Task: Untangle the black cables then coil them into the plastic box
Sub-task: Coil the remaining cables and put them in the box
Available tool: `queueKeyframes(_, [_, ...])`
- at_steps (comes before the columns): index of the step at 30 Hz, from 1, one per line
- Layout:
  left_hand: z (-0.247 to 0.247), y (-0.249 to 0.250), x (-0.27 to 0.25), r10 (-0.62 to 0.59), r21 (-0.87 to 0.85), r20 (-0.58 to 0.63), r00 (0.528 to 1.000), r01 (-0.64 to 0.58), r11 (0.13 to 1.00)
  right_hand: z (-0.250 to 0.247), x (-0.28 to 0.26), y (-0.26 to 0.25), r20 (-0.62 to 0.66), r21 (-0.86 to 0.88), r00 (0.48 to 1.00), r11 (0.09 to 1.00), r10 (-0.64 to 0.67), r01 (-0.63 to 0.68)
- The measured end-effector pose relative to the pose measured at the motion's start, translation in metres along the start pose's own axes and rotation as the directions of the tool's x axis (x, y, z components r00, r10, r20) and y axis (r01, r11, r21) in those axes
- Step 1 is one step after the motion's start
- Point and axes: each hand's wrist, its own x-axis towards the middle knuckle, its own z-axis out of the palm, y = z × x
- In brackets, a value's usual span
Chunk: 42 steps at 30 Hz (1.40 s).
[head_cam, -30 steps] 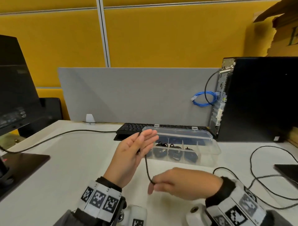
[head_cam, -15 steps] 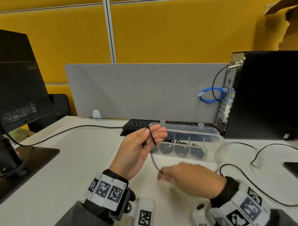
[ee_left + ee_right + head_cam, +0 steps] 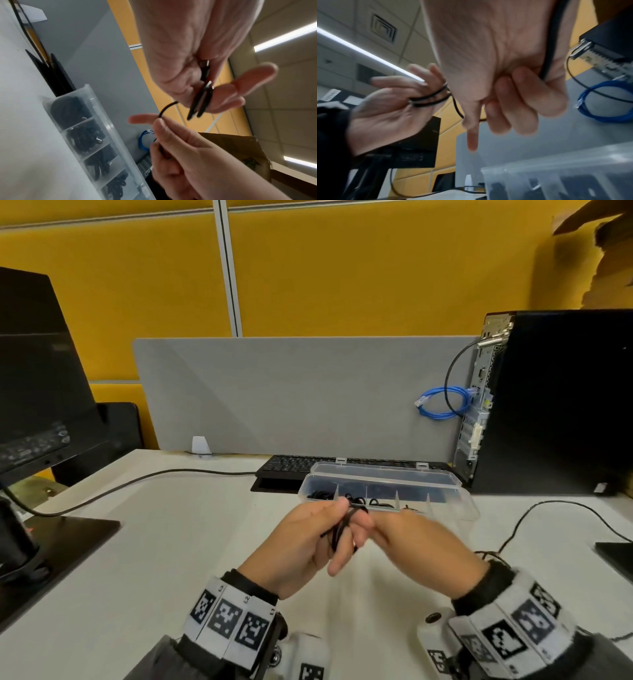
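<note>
Four coils already in the plastic box (image 3: 464, 506), my left hand (image 3: 301, 546) pinching this black cable's (image 3: 342, 529) loops while my right hand (image 3: 421, 546) grips and feeds its loose tail.

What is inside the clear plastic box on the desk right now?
The plastic box holds coiled black cables in several divided compartments. The left wrist view shows at least four filled. In the head view, both hands cover part of its front, so the rest is unclear.
</note>
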Motion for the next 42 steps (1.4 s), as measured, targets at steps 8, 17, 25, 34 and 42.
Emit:
queueKeyframes(8, [-0.021,-0.006,0.008,0.121,-0.026,-0.362,0.924,-0.139,0.990,-0.012,-0.008,-0.036,0.333,0.117,0.932,0.987,-0.142,0.109])
queueKeyframes(17, [0.000,0.010,-0.008,-0.069,0.083,0.048,0.996,0.065,0.994,-0.046,-0.006,0.001,-0.342,0.160,0.940,0.986,0.009,0.049])
queueKeyframes(25, [-0.017,-0.002,0.005,0.145,-0.088,-0.343,0.928,-0.185,0.979,-0.010,-0.004,-0.028,0.309,0.128,0.938,0.984,-0.157,0.123])
queueKeyframes(34, [-0.016,0.008,-0.008,-0.050,0.418,-0.057,0.997,0.070,0.906,-0.073,-0.012,0.043,-0.324,0.182,0.939,0.982,0.114,-0.057])
queueKeyframes(42, [-0.030,0.013,-0.006,0.060,-0.036,-0.363,0.930,-0.079,0.996,-0.057,-0.022,0.119,-0.152,-0.202,0.782,0.756,0.604,-0.623])
